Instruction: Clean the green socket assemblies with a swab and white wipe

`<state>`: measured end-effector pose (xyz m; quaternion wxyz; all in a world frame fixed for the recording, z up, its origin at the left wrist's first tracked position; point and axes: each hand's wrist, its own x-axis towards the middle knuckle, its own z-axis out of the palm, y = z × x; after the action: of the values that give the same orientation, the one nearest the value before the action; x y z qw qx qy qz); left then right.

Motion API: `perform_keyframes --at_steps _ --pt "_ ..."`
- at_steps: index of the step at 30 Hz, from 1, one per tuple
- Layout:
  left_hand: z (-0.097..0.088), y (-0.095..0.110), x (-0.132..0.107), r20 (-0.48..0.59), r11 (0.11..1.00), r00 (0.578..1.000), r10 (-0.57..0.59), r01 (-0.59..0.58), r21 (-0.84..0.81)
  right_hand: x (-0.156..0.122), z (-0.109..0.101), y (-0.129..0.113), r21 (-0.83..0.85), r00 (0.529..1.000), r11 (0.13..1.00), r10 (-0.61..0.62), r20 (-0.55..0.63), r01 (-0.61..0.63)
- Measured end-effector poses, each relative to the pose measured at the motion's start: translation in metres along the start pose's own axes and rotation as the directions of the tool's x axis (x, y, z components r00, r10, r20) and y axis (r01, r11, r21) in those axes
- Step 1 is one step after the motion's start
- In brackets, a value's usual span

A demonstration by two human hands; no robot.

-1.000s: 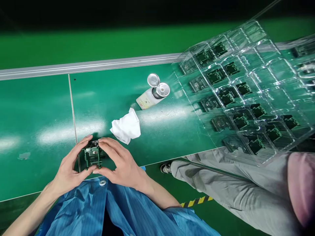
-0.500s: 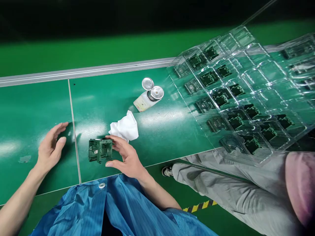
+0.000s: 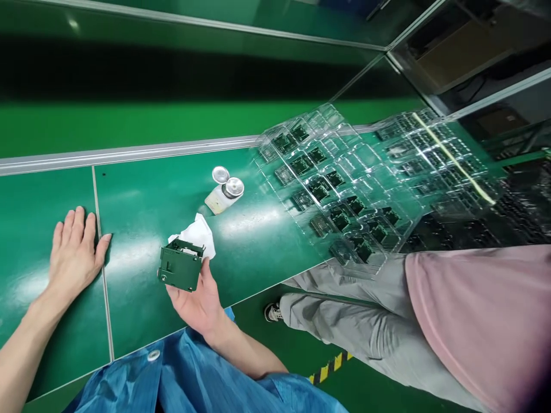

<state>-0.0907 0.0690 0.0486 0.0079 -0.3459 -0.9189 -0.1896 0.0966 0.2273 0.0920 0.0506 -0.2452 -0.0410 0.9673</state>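
My right hand holds a dark green plastic housing from below and the right side, tilted so that a flat outer face shows. Its fingers are wrapped partly behind the part. On the green bench top, my left hand lies palm down with fingers spread, holding nothing. Just behind the housing is a crumpled white cloth, partly hidden by it. Farther back stands a white bottle with its round metal lid flipped up.
Clear plastic trays with several green parts in their pockets sit at the right. Another person in a pink top and grey trousers stands beside the bench at right. A metal rail runs along the bench's back edge.
My right hand has gripped the housing, lifted it and turned it to show another face. My left hand has gone from half curled to flat on the bench. The view has shifted right.
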Motion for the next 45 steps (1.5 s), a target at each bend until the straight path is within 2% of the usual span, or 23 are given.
perform_keyframes --at_steps 3,5,8,11,12,13,15,16,18,22,27,36,42,45 --pt "0.001 -0.001 0.0 -0.008 1.0 1.0 0.005 -0.005 0.015 -0.001 -0.001 -0.001 -0.094 0.999 0.994 -0.053 0.0 0.053" --pt "0.003 -0.003 0.0 -0.021 1.0 1.0 0.012 -0.011 0.019 -0.002 -0.004 -0.002 -0.253 0.984 0.951 -0.178 0.027 0.179" --pt "0.004 -0.009 -0.001 -0.095 0.998 0.994 0.06 -0.063 -0.029 -0.005 -0.012 -0.009 -0.523 0.885 0.724 -0.44 0.153 0.45" --pt "0.005 -0.017 -0.003 -0.183 0.984 0.972 0.146 -0.162 -0.075 -0.011 -0.014 -0.022 -0.664 0.743 0.429 -0.598 0.3 0.613" --pt "0.005 -0.02 -0.003 -0.196 0.98 0.966 0.167 -0.185 -0.075 -0.013 -0.013 -0.027 -0.704 0.675 0.277 -0.633 0.378 0.654" --pt "0.005 -0.022 -0.003 -0.198 0.977 0.963 0.183 -0.2 -0.069 -0.016 -0.012 -0.032 -0.73 0.589 0.077 -0.651 0.479 0.679" --pt "0.005 -0.026 -0.002 -0.197 0.975 0.96 0.199 -0.215 -0.062 -0.022 -0.008 -0.04 -0.695 0.426 -0.308 -0.61 0.668 0.649" --pt "0.004 -0.027 -0.002 -0.198 0.974 0.959 0.204 -0.22 -0.06 -0.024 -0.007 -0.043 -0.661 0.375 -0.423 -0.58 0.723 0.62" --pt "0.003 -0.029 -0.001 -0.193 0.973 0.958 0.213 -0.227 -0.052 -0.027 -0.004 -0.046 -0.617 0.32 -0.541 -0.545 0.775 0.572" --pt "0.001 -0.03 -0.001 -0.19 0.974 0.959 0.211 -0.223 -0.044 -0.028 -0.002 -0.046 -0.585 0.29 -0.609 -0.518 0.804 0.535" --pt "-0.001 -0.03 -0.001 -0.178 0.974 0.961 0.211 -0.223 -0.048 -0.027 -0.002 -0.047 -0.545 0.27 -0.646 -0.48 0.835 0.534" --pt "-0.004 -0.029 0.0 -0.172 0.974 0.962 0.214 -0.222 -0.033 -0.026 -0.001 -0.049 -0.523 0.28 -0.684 -0.444 0.852 0.508" --pt "-0.004 -0.028 -0.001 -0.161 0.976 0.966 0.202 -0.212 -0.047 -0.026 -0.002 -0.048 -0.543 0.315 -0.681 -0.442 0.84 0.491" --pt "-0.005 -0.027 -0.001 -0.163 0.979 0.969 0.188 -0.199 -0.053 -0.026 -0.002 -0.048 -0.536 0.317 -0.69 -0.433 0.844 0.487"
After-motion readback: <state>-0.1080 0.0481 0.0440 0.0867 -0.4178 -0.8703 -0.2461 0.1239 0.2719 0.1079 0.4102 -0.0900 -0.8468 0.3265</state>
